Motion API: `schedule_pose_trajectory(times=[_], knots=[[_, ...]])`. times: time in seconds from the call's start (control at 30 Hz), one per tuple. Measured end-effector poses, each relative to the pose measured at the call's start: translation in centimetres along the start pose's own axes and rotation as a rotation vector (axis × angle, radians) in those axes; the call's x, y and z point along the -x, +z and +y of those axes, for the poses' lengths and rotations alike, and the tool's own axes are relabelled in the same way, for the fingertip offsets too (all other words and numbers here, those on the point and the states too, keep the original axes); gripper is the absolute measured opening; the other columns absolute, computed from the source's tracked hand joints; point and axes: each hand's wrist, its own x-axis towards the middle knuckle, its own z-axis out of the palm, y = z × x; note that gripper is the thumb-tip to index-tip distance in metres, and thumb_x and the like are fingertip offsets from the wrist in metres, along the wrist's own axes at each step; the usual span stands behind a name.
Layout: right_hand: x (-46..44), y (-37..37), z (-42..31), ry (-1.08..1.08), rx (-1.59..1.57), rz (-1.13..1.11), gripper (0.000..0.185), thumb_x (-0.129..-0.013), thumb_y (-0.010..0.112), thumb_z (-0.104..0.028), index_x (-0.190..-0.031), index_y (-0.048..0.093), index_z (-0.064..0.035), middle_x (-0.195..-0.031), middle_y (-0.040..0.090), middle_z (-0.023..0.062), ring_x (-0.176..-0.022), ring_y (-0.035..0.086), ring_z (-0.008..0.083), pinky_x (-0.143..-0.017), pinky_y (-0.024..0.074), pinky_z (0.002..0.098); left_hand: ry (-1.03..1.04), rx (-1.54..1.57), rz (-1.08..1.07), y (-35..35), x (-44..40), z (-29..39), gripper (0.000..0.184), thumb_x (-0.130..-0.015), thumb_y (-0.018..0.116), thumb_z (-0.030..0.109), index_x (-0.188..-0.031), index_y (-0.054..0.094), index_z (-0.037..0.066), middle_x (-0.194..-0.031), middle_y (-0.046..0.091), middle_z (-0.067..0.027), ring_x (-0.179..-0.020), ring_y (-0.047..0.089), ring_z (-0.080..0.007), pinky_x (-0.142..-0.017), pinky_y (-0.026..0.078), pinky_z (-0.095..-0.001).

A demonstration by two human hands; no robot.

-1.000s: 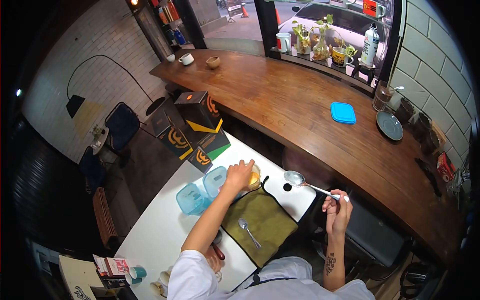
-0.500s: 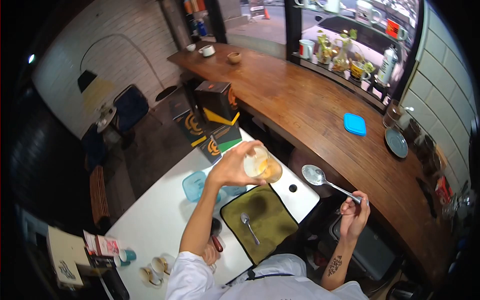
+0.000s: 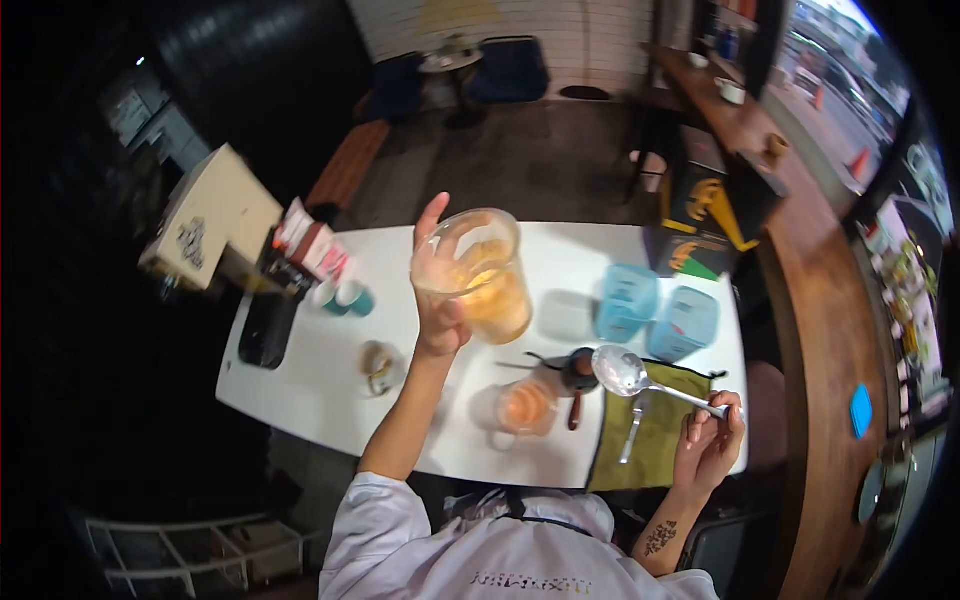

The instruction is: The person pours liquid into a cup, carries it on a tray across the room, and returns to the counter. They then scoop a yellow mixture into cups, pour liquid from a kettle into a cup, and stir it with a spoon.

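My left hand [image 3: 440, 318] is wrapped round a clear cup [image 3: 505, 300] with pale orange contents, raised above the white table [image 3: 560, 240]. The cup tilts slightly, its mouth toward me. In my right hand [image 3: 708, 445] is a large metal spoon [image 3: 620, 372], gripped by its handle, its bowl smeared with something whitish. Below the spoon lies an olive cloth [image 3: 660, 455] with a small teaspoon [image 3: 633, 430] on it. Left of the cloth stand a blurred clear mug [image 3: 525, 408] with an orange tint and a dark round utensil [image 3: 578, 370] with a red-brown handle.
Two translucent blue containers [image 3: 627, 305] stand beyond the cloth. Black boxes [image 3: 700, 195] are at the table's far right. Blurred small cups [image 3: 378, 368], teal cups [image 3: 355, 298] and a pink-white packet [image 3: 322, 252] sit on the left. A wooden counter [image 3: 825, 300] runs along the right.
My view has swung left, showing more of the table's left side. My left hand has carried the cup leftward over the table. The spoon stays held up in my right hand.
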Motion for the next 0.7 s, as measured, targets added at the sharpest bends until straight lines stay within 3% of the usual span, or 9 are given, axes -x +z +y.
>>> schedule_pose_trajectory(times=[0.03, 0.17, 0.27, 0.37, 0.43, 0.47, 0.53, 0.6, 0.7], knots=[[0.1, 1.2, 1.4, 0.042, 0.013, -0.026, 0.03, -0.105, 0.044, -0.029, -0.099, 0.052, -0.0006, -0.08, 0.056, 0.0107, -0.052, 0.052, 0.0144, -0.041, 0.0424, 0.023, 0.035, -0.077, 0.027, -2.0, 1.0, 1.7, 0.124, -0.069, 0.086, 0.056, -0.156, 0.012, 0.007, -0.138, 0.048, -0.016, -0.116, 0.062, -0.0322, -0.095, 0.058, -0.0452], [0.8, 6.1, 7.7, 0.133, -0.018, -0.145, 0.031, -0.104, 0.044, -0.029, -0.097, 0.052, 0.0003, -0.081, 0.053, 0.0121, -0.052, 0.053, 0.0158, -0.041, 0.0435, 0.024, 0.05, -0.064, 0.218, -9.4, 5.7, 7.5, 0.118, -0.076, 0.07, 0.069, -0.158, 0.006, 0.013, -0.135, 0.047, -0.0124, -0.103, 0.065, -0.035, -0.08, 0.062, -0.0494], [1.8, 10.1, 12.2, 0.19, -0.05, -0.218, 0.031, -0.104, 0.044, -0.028, -0.097, 0.052, 0.0011, -0.083, 0.054, 0.0121, -0.052, 0.053, 0.0158, -0.041, 0.0442, 0.0246, 0.046, -0.089, 0.188, -16.1, 8.9, 10.8, 0.112, -0.081, 0.065, 0.07, -0.158, 0.007, 0.013, -0.139, 0.047, -0.0109, -0.102, 0.063, -0.0319, -0.08, 0.06, -0.0469], [3.4, 14.0, 16.8, 0.188, -0.011, -0.233, 0.029, -0.105, 0.044, -0.026, -0.098, 0.05, 0.0013, -0.083, 0.053, 0.0122, -0.052, 0.052, 0.0158, -0.042, 0.0441, 0.025, 0.001, -0.267, 0.196, -21.5, 11.1, 14.2, 0.127, -0.07, 0.083, 0.06, -0.157, 0.007, 0.006, -0.136, 0.048, -0.0105, -0.101, 0.063, -0.0286, -0.082, 0.06, -0.0451], [4.2, 16.1, 19.8, 0.169, 0.05, -0.308, 0.028, -0.104, 0.044, -0.026, -0.099, 0.049, 0.0008, -0.08, 0.053, 0.0114, -0.049, 0.05, 0.015, -0.042, 0.0438, 0.0246, -0.056, -0.444, 0.251, -24.5, 12.7, 16.0, 0.132, -0.055, 0.096, 0.043, -0.153, 0.02, -0.001, -0.133, 0.051, -0.0127, -0.105, 0.064, -0.0246, -0.087, 0.058, -0.0415], [4.7, 17.2, 21.1, 0.181, 0.053, -0.301, 0.028, -0.104, 0.044, -0.026, -0.099, 0.049, 0.0008, -0.08, 0.053, 0.0114, -0.049, 0.05, 0.015, -0.042, 0.0438, 0.0246, -0.066, -0.446, 0.259, -25.8, 13.4, 16.8, 0.132, -0.055, 0.096, 0.043, -0.153, 0.02, -0.001, -0.133, 0.051, -0.0127, -0.105, 0.064, -0.0246, -0.087, 0.058, -0.0415], [5.9, 19.3, 23.3, 0.179, 0.035, -0.263, 0.033, -0.105, 0.047, -0.028, -0.093, 0.053, 0.0028, -0.069, 0.055, 0.0144, -0.044, 0.051, 0.0195, -0.039, 0.0419, 0.0272, -0.096, -0.936, 0.148, -28.4, 14.5, 18.0, 0.119, -0.053, 0.097, 0.038, -0.146, 0.037, -0.005, -0.12, 0.063, -0.0125, -0.109, 0.063, -0.0205, -0.094, 0.054, -0.0353], [7.6, 21.1, 24.6, 0.163, 0.067, -0.226, 0.034, -0.105, 0.046, -0.027, -0.091, 0.054, 0.0031, -0.067, 0.055, 0.0143, -0.042, 0.05, 0.0205, -0.037, 0.0408, 0.0274, -0.105, -0.83, 0.167, -30.5, 15.5, 17.7, 0.105, -0.051, 0.097, 0.031, -0.138, 0.048, -0.004, -0.119, 0.065, -0.0137, -0.11, 0.065, -0.0205, -0.096, 0.053, -0.0355], [9.8, 23.4, 26.2, 0.039, 0.398, -0.414, 0.033, -0.105, 0.047, -0.022, -0.089, 0.056, 0.0058, -0.069, 0.057, 0.0153, -0.047, 0.053, 0.0206, -0.039, 0.0427, 0.0273, -0.113, -0.985, 0.044, -33.4, 16.0, 16.9, 0.1, -0.049, 0.098, 0.021, -0.133, 0.05, -0.002, -0.12, 0.064, -0.0148, -0.109, 0.065, -0.0262, -0.097, 0.054, -0.0379]])
